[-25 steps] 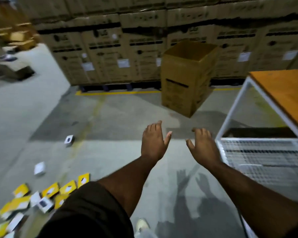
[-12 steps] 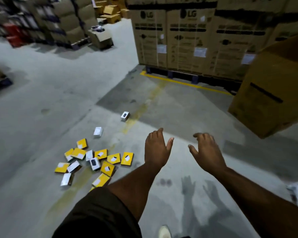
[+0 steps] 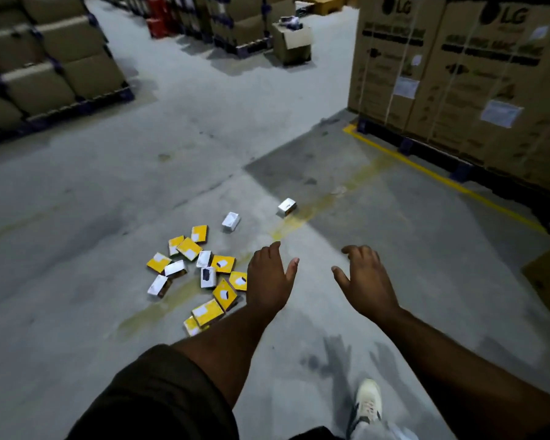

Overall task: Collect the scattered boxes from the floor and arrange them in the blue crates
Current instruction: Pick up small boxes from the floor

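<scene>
At the bottom edge of the frame, a pale shoe [image 3: 367, 404] stands on the grey concrete floor [image 3: 77, 217], right of centre, with a dark sleeve [image 3: 159, 398] covering the near part of the left arm at lower left. Above these, both forearms reach forward over the floor. The left hand [image 3: 269, 277] sits at mid-frame, palm down, fingers [image 3: 267, 254] straight and released, thumb spread to the right; it holds nothing. The right hand [image 3: 364, 277] lies just right of it, apart from it, fingers loosely bent and released, also holding nothing. Shadows of both hands fall on the floor below the right forearm.

Left of the left hand, a cluster of small yellow boxes [image 3: 204, 274] and white boxes lies scattered on the floor, some overlapping, over a faded yellow smear; the left forearm hides part of the nearest ones. Two more white boxes lie beyond the cluster: one [image 3: 231, 221] just above it, another [image 3: 287, 206] further right beside a worn yellow line.

Toward the upper right, tall cardboard cartons [image 3: 458, 68] marked LG stand on a dark pallet bordered by a yellow floor stripe [image 3: 442, 179]. At upper left, stacked brown cartons [image 3: 45, 58] rest on pallets. At top centre, an open cardboard box [image 3: 292, 42] stands on the floor near further stacks.
</scene>
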`<state>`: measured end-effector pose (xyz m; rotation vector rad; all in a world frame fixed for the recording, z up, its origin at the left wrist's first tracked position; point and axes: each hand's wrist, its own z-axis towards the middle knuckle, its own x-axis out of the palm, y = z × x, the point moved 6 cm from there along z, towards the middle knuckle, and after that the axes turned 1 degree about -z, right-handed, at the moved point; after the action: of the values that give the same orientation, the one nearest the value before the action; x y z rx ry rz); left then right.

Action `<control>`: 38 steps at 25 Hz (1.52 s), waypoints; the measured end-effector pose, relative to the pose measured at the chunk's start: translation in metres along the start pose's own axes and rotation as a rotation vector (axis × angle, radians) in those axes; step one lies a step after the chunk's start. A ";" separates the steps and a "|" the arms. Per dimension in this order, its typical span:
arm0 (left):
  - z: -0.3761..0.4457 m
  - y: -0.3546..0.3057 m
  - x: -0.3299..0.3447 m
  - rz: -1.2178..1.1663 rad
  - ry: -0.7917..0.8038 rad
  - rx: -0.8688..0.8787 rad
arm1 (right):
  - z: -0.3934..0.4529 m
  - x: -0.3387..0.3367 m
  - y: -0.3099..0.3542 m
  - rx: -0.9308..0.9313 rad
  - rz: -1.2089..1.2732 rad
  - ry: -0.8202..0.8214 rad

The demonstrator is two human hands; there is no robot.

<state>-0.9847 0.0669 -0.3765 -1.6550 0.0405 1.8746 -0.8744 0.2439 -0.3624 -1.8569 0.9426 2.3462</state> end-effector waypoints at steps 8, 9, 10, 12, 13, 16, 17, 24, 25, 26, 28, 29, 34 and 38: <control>0.058 -0.014 0.021 0.011 -0.064 -0.280 | 0.122 0.007 -0.037 -0.207 0.025 0.146; 0.063 -0.011 0.025 0.018 -0.057 -0.302 | 0.135 0.009 -0.036 -0.218 0.036 0.161; 0.069 -0.008 0.028 0.028 -0.060 -0.321 | 0.147 0.012 -0.035 -0.231 0.044 0.175; 0.083 -0.001 0.034 0.045 -0.072 -0.350 | 0.169 0.021 -0.033 -0.256 0.053 0.192; 0.095 0.002 0.038 0.049 -0.077 -0.361 | 0.184 0.027 -0.033 -0.268 0.048 0.203; 0.134 0.014 0.054 0.022 -0.095 -0.387 | 0.232 0.047 -0.030 -0.282 0.031 0.230; 0.151 0.021 0.059 0.008 -0.106 -0.395 | 0.250 0.055 -0.028 -0.287 0.025 0.243; 0.285 0.079 0.097 -0.047 -0.122 -0.447 | 0.390 0.099 -0.009 -0.311 -0.068 0.279; 0.303 0.083 0.099 -0.048 -0.107 -0.427 | 0.409 0.102 -0.005 -0.308 -0.079 0.275; 0.322 0.087 0.100 -0.033 -0.101 -0.411 | 0.428 0.106 0.000 -0.313 -0.089 0.269; 0.356 0.100 0.099 -0.077 -0.072 -0.440 | 0.462 0.115 0.009 -0.295 -0.087 0.274; 0.367 0.107 0.100 -0.086 -0.068 -0.453 | 0.474 0.119 0.014 -0.289 -0.083 0.277; 0.403 0.145 0.102 -0.096 -0.076 -0.524 | 0.529 0.163 0.055 -0.367 -0.057 0.331; 0.422 0.185 0.108 -0.071 -0.099 -0.617 | 0.579 0.205 0.070 -0.419 -0.050 0.395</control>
<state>-1.4459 0.1408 -0.4541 -1.9088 -0.6915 2.0316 -1.4732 0.3761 -0.4442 -2.5299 0.4186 2.3279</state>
